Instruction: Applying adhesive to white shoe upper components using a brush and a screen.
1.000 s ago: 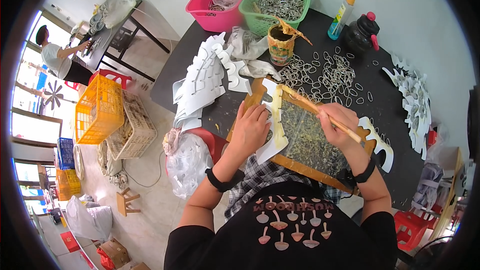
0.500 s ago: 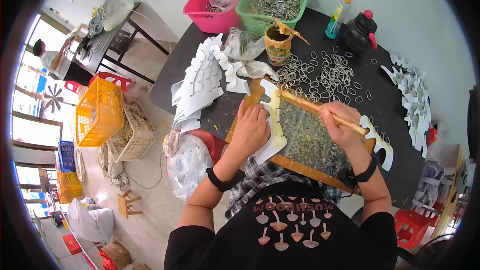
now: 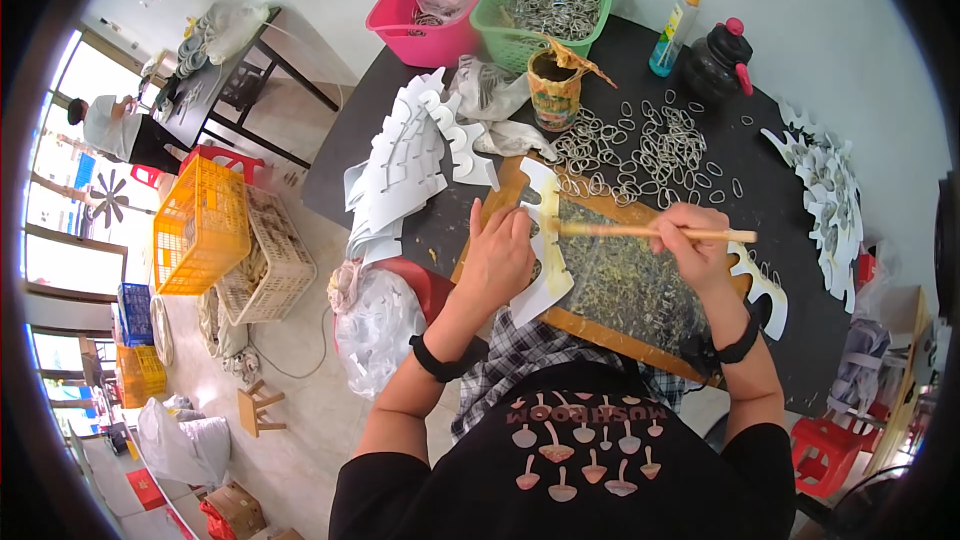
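Note:
Curled over the left edge of a white scalloped strip (image 3: 547,285), my left hand (image 3: 502,255) holds it against a wood-framed board (image 3: 625,345), its index finger pointing up. Yellowish paste coats the strip's right side. My right hand (image 3: 693,245) grips a wooden stick (image 3: 738,236), which lies nearly level across the board. Its far end is blurred by motion at the strip's pasted edge. Yellow smears cover the board's dark surface. Beyond the board lie many loose oval metal rings (image 3: 655,150) and an open, paste-stained can (image 3: 555,95).
White scalloped pieces are stacked at left (image 3: 398,155) and right (image 3: 830,205). Pink (image 3: 415,45) and green (image 3: 490,35) baskets, a spray bottle (image 3: 672,35) and a black kettle (image 3: 716,62) stand at the back. Another scalloped strip (image 3: 765,300) touches the board's right. Someone (image 3: 110,125) stands far left.
The stick has swung from a slant to nearly level, and its near end has moved right. My left hand keeps its place on the strip. The far person has shifted slightly.

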Demonstrator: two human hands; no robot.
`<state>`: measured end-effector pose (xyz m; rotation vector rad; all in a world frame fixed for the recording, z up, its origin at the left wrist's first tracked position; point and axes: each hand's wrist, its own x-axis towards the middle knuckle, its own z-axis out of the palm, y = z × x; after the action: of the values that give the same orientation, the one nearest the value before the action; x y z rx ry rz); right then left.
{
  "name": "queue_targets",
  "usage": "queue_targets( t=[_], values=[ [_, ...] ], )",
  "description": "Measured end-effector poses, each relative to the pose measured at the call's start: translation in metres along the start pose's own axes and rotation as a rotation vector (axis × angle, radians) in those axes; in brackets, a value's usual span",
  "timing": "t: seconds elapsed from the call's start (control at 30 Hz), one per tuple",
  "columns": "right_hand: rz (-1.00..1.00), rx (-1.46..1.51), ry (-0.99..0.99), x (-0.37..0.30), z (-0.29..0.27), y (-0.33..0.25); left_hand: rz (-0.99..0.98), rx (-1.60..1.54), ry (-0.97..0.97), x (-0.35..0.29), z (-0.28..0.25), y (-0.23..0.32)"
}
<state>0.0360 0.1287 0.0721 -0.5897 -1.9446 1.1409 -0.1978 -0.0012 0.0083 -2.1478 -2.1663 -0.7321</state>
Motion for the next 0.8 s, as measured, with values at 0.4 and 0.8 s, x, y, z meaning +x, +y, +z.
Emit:
queue_targets(
  t=[0.4, 0.8],
  values=[
    [0.106, 0.445, 0.077, -0.015, -0.008, 0.003, 0.007, 0.017, -0.014, 0.0, -0.001, 0.0],
    [0.243, 0.439, -0.099, -0.058, -0.033, 0.021, 0.075, 0.06, -0.052, 0.008, -0.006, -0.011]
  ],
)
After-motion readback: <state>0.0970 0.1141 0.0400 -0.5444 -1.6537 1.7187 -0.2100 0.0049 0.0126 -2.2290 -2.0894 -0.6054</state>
